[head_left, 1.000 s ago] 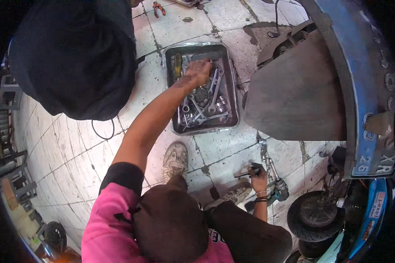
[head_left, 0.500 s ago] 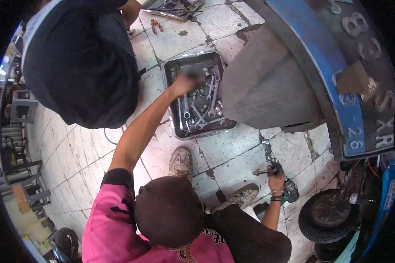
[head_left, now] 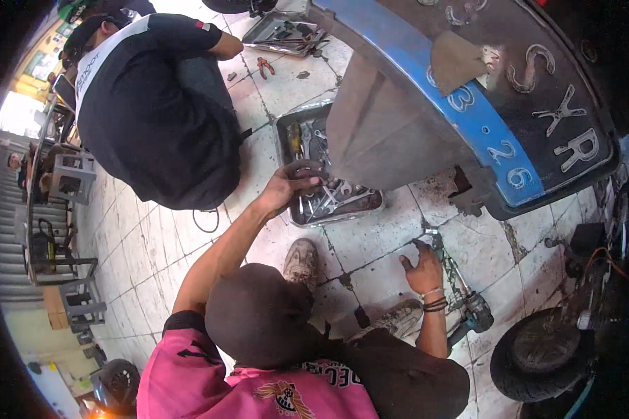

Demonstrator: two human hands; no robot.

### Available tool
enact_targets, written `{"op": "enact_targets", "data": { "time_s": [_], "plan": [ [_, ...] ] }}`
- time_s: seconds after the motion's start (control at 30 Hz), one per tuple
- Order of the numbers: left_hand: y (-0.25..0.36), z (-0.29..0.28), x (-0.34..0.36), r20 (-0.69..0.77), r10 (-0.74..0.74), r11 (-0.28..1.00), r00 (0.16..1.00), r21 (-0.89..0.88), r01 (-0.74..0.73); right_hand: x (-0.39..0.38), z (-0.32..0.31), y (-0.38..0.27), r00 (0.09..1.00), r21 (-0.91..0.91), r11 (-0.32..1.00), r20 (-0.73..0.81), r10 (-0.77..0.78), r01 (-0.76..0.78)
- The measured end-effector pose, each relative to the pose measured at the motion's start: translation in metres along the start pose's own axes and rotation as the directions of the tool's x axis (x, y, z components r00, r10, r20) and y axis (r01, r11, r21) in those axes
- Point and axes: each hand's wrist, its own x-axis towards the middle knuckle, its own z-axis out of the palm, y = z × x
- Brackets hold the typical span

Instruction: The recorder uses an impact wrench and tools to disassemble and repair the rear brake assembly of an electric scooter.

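One left hand [head_left: 290, 187], fingers curled, reaches to the tray [head_left: 342, 218] of wrenches [head_left: 334, 201] on the floor [head_left: 154, 279], its grip impossible to tell; the right hand [head_left: 424, 271], thumb and fingers apart, points forward near the drill [head_left: 478, 314].

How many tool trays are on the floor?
2: the near tray, mid-picture, partly behind the brown panel, and the far tray, by the orange-handled pliers. Others may be hidden.

Metal wrenches [head_left: 332, 202] lie jumbled inside a dark rectangular tray [head_left: 365, 202]
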Motion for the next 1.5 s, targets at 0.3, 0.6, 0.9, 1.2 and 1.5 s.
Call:
{"op": "enact_targets", "data": {
  "time_s": [0.3, 0.6, 0.9, 1.2, 1.5],
  "plan": [
    [-0.047, 0.098, 0.017, 0.317, -0.136, 0.947, 0.939, 0.319, 0.030, 0.015, -0.018, -0.054, 0.999, 0.800, 0.600, -0.035, 0.003, 0.027],
    [-0.040, 0.208, 0.030, 0.207, -0.350, 0.744, 0.914, 0.654, 0.137, 0.009, -0.035, -0.021, 0.876, 0.832, 0.514, -0.394, 0.279, 0.210],
    [-0.049, 0.276, 0.074, 0.150, 0.202, 0.542, 0.968, 0.806, -0.238, 0.063, -0.122, 0.075, 0.438, 0.840, 0.482, -0.542, 0.717, 0.251],
    [0.022, 0.268, 0.059, 0.016, 0.218, 0.447, 0.976, 0.887, -0.115, 0.104, -0.114, 0.094, 0.409, 0.824, 0.248, -0.486, 0.772, 0.510],
    [0.022, 0.263, 0.056, 0.594, 0.202, -0.414, 0.778, 0.772, -0.482, 0.099, -0.133, 0.099, 0.474, 0.810, 0.259, -0.533, 0.701, 0.527]
  ]
}}
